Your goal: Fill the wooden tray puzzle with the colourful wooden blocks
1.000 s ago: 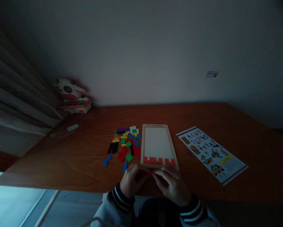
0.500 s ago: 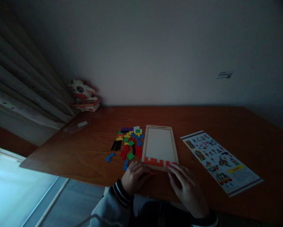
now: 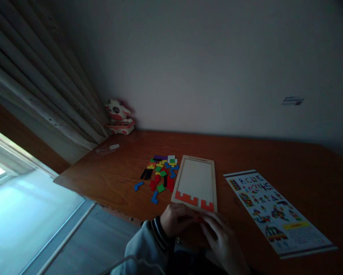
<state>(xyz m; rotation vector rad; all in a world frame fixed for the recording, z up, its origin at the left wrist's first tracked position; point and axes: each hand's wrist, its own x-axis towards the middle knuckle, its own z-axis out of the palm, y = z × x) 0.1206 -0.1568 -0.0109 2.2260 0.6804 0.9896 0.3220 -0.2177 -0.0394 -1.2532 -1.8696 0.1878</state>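
Observation:
My left hand is closed in a pinch just below the near edge of a wooden puzzle board. Its fingertips meet those of my right hand, also closed, at a small orange puzzle piece. Fingers cover most of that piece, so its shape is hidden. Inside the frame, a notched orange block lies along the near left side, and a second orange block fills the near right corner, with a narrow gap between them. The rest of the white bed shows bare.
Loose coloured puzzle pieces, several of them overlapping, lie left of the board. A printed pattern sheet rests at the right. At the back left stand a cow toy and a curtain. The table's left edge runs diagonally.
My right hand has left the board's orange block and come to my left hand, both now meeting at the orange piece my left hand held. The camera view has turned and tilted slightly.

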